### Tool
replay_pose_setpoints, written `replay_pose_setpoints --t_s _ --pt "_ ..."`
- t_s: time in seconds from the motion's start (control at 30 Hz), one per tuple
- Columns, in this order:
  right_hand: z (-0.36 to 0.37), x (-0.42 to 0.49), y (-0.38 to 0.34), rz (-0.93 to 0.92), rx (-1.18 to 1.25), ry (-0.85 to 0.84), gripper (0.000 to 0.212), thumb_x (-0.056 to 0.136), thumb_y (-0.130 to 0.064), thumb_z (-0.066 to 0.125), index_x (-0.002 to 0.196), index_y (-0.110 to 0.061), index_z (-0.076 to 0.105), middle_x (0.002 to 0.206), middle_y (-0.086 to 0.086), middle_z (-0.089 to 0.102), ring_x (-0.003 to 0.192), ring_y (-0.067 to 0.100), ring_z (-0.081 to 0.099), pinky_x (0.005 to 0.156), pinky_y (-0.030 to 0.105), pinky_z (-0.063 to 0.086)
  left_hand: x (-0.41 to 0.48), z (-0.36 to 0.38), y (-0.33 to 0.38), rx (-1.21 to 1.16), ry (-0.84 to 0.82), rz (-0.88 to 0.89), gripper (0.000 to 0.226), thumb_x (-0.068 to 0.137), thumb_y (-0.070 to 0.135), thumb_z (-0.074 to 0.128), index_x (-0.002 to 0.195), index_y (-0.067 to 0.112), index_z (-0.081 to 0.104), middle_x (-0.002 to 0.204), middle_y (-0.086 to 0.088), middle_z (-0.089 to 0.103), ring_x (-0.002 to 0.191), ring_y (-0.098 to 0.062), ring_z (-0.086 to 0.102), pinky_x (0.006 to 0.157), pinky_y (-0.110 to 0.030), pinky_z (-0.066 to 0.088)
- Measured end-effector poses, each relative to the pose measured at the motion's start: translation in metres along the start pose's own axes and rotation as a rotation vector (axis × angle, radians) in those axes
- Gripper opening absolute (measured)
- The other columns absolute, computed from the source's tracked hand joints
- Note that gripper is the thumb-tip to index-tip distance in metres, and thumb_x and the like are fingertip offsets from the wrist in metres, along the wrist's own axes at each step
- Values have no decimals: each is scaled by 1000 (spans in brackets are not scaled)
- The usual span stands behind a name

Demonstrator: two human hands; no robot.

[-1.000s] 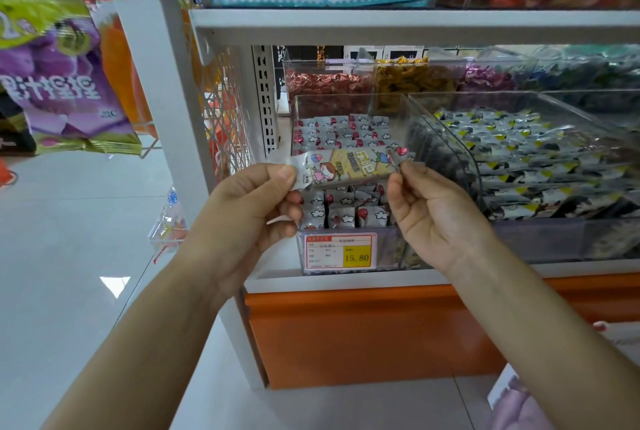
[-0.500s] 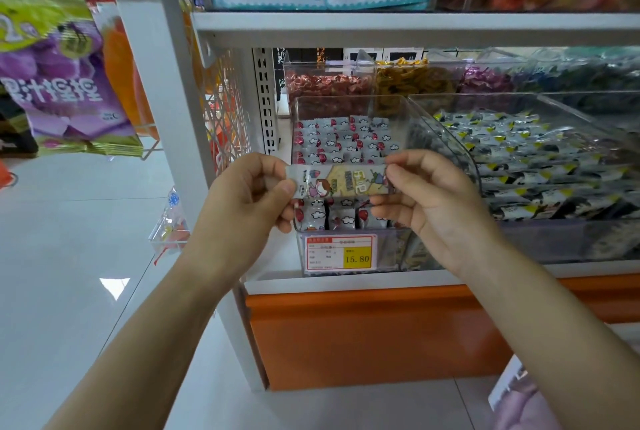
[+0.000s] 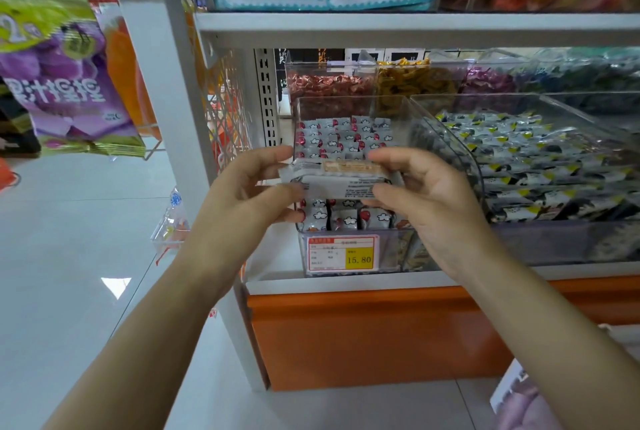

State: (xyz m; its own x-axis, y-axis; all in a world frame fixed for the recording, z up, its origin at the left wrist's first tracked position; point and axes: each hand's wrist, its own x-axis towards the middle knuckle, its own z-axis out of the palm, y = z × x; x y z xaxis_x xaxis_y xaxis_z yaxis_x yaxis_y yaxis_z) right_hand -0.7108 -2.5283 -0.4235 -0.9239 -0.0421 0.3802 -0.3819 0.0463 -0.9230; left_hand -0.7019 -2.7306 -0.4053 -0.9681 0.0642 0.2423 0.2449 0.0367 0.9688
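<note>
One snack packet pinched between thumb and fingers, left hand at its 9 o'clock end, right hand at 3 o'clock, sweets bin behind at 12 o'clock

Snack packet between left hand and right hand, in front of narrow bin on lower shelf. Price tag on that bin's front wall, below the packet. Wider bin just right. Rear bins behind. Hanging bags far left.
</note>
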Motion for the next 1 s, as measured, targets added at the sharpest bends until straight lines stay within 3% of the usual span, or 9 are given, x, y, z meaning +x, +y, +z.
replay_pose_setpoints --t_s 0.07,0.2,0.3,0.4,0.5,0.57,0.7,0.83,1.0 --pt "1 -1 -1 -4 -50 -8 30 78 -12 70 101 -30 69 105 -7 69 102 12 65 88 39 53 -1 1 0 118 -13 62 32 86 12 62 116 25 61 108 0 66 81 -11 69 71 -21 56" --pt "1 -3 -3 -30 -86 23 20 79 -16 72 97 -25 70 98 -6 71 94 14 67 86 44 55 -3 0 4 213 0 111 33 82 17 65 114 23 63 101 -2 69 79 -12 68 75 -22 56" --pt "1 -3 -6 -61 -51 40 13 81 -13 69 90 -22 71 88 -4 71 83 13 68 72 35 59 -3 -1 7 313 -20 175 32 78 20 68 109 28 63 93 2 64 78 -16 63 64 -14 50" --pt "2 -3 -6 -107 -94 72 13 84 -12 67 77 -23 69 75 -5 68 69 5 63 60 19 51 -4 -1 7 392 -61 202 27 77 23 70 99 37 64 92 7 61 79 -7 57 66 -18 50" --pt "5 -4 -5 -116 -166 84 20 86 -14 65 68 -22 65 61 -14 60 61 -2 55 58 12 43 -4 -1 7 277 -90 131 20 74 25 69 94 30 71 89 -1 68 78 -11 59 68 -25 52" --pt "5 -4 -5 -113 -169 73 21 86 -12 64 66 -20 63 56 -17 56 56 -4 52 56 9 39 -3 -3 8 180 -110 82 21 70 28 67 90 24 73 81 -1 71 70 -8 61 63 -22 52" --pt "6 -4 -6 -104 -164 36 22 87 -10 63 66 -18 62 54 -18 55 54 -5 51 53 6 38 0 -9 6 229 -133 106 12 76 24 63 81 28 74 71 4 69 63 -5 59 58 -21 53" --pt "7 -5 -7 -77 -148 13 24 87 -11 63 64 -19 63 55 -14 58 54 -5 54 51 8 40 1 -12 5 250 -137 124 20 72 33 59 81 22 73 64 6 66 57 -8 57 56 -20 53" --pt "7 -4 -6 -41 -140 42 23 85 -14 65 63 -18 64 59 -10 61 58 0 58 52 13 44 1 -6 2 285 -108 80 19 83 38 55 90 29 70 72 9 66 61 -2 56 54 -17 50"
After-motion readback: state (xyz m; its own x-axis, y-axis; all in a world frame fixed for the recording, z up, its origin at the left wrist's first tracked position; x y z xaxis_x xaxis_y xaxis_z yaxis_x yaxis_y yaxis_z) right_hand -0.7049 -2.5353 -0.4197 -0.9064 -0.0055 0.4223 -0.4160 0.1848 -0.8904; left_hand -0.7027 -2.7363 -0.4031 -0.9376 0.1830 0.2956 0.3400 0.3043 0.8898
